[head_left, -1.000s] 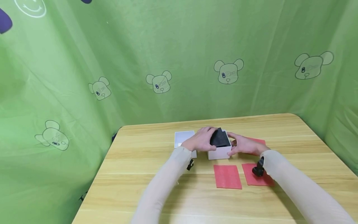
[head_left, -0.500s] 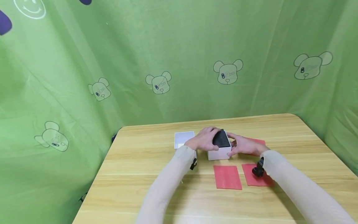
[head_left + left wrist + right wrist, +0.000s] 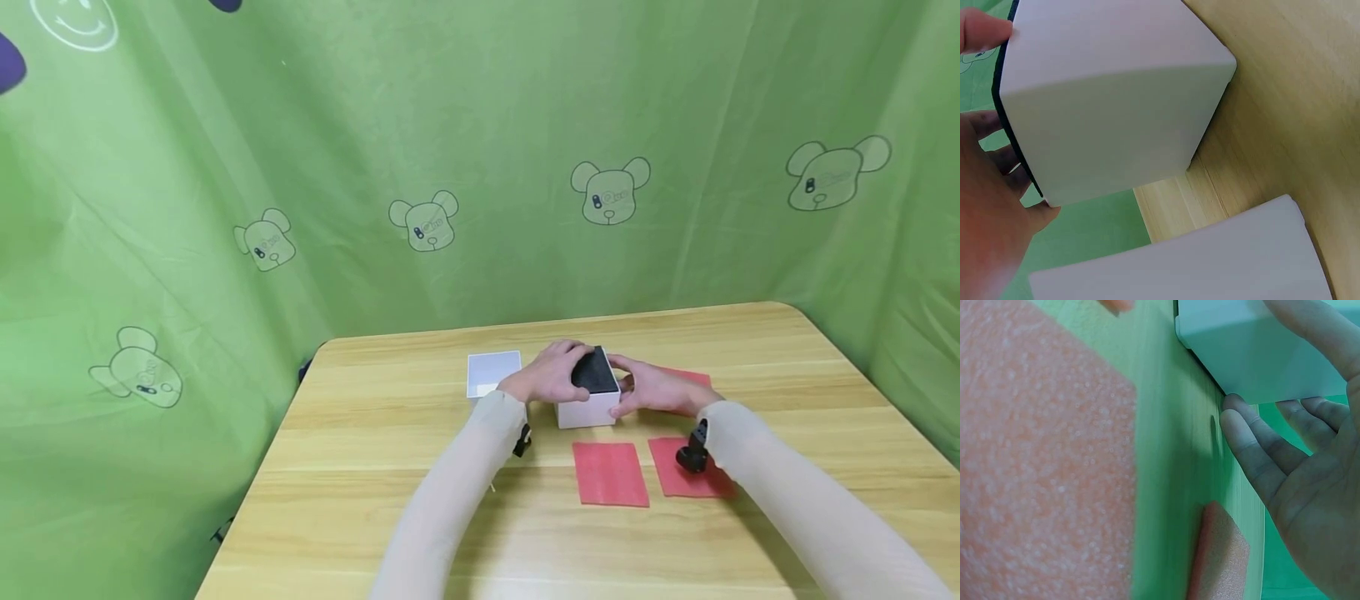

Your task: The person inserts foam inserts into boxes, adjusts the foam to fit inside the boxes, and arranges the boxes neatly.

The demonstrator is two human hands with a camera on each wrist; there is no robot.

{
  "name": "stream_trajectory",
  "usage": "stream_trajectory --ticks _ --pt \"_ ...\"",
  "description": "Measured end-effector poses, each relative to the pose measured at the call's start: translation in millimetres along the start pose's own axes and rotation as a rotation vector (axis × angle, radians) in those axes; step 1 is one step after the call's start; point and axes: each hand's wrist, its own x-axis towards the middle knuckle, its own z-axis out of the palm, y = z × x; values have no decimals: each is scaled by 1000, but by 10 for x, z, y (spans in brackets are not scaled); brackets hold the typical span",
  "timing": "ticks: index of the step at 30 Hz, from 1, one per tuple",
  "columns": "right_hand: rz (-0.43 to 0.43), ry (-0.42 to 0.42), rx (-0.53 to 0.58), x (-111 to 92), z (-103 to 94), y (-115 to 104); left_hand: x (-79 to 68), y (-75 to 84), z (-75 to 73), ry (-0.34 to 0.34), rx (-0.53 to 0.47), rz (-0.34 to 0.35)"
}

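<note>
A white box [image 3: 587,412] stands on the table with a dark flat sheet [image 3: 596,372] across its top, level with the rim. My left hand [image 3: 549,375] spans the sheet from above, holding it by its edges. In the left wrist view the thumb [image 3: 988,31] meets the dark edge at the rim, and the other fingers bend over the far side. My right hand [image 3: 651,385] holds the right side of the box. Its thumb [image 3: 1313,325] lies along a white wall in the right wrist view, while fingertips touch near the bottom corner. The inside of the box is hidden.
An open white box or lid [image 3: 493,372] is left of the box, partly behind my left wrist. Two red foam sheets lie nearer me, a left one [image 3: 611,473] and a right one [image 3: 678,483]. More red foam [image 3: 693,377] shows behind my right hand.
The dark sheet, tilted and sticking up over the box a second ago, has come down level with the rim. My left hand has shifted slightly right with it. The right hand has stayed put.
</note>
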Motion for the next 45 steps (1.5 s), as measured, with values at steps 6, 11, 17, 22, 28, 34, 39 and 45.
stream_trajectory --ticks 6,11,17,22,28,34,39,45 --pt "14 3 3 -1 1 6 -19 19 7 -14 16 -6" --pt "4 -7 4 -10 2 -12 -40 23 17 -16 19 -20" --pt "-3 -12 -17 -23 -2 -17 -41 16 47 12 33 -4" --pt "27 11 -23 -16 -4 6 -37 14 64 28 59 11" --pt "16 8 14 0 -11 8 -29 15 64 43 82 27" --pt "25 -2 24 -1 -12 -9 -23 22 68 49 79 22" --pt "38 3 3 5 -19 7 -6 48 69 67 51 -2" --pt "42 4 -4 19 -17 33 22 75 81 90 35 -35"
